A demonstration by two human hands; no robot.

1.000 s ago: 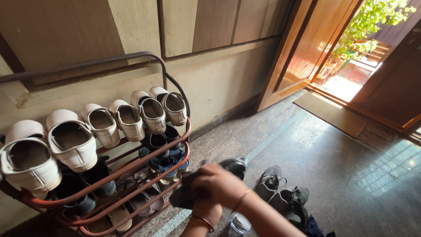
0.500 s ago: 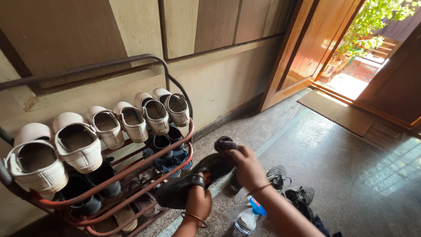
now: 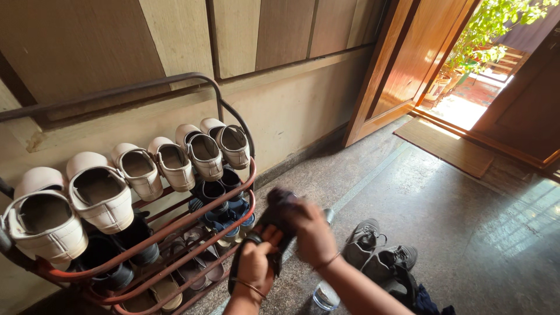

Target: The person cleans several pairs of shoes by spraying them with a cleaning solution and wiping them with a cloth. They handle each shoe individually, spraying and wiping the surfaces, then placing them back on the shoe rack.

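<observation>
My left hand (image 3: pixel 255 266) grips a black shoe (image 3: pixel 262 233) by its lower end, holding it up in front of the shoe rack (image 3: pixel 192 221). My right hand (image 3: pixel 309 233) presses a dark cloth (image 3: pixel 282 198) against the upper part of that shoe. Both wrists wear thin bangles. The shoe is partly hidden by my hands, and my right hand is blurred.
The metal rack on the left holds several cream shoes (image 3: pixel 99 195) on top and dark shoes and sandals below. A pair of grey sneakers (image 3: pixel 373 256) and a clear spray bottle (image 3: pixel 324 296) stand on the stone floor. An open wooden door (image 3: pixel 408 64) and a doormat (image 3: pixel 446 146) lie at the right.
My right hand has moved down and left over the shoe with the cloth. The shoe has turned more upright in my left hand.
</observation>
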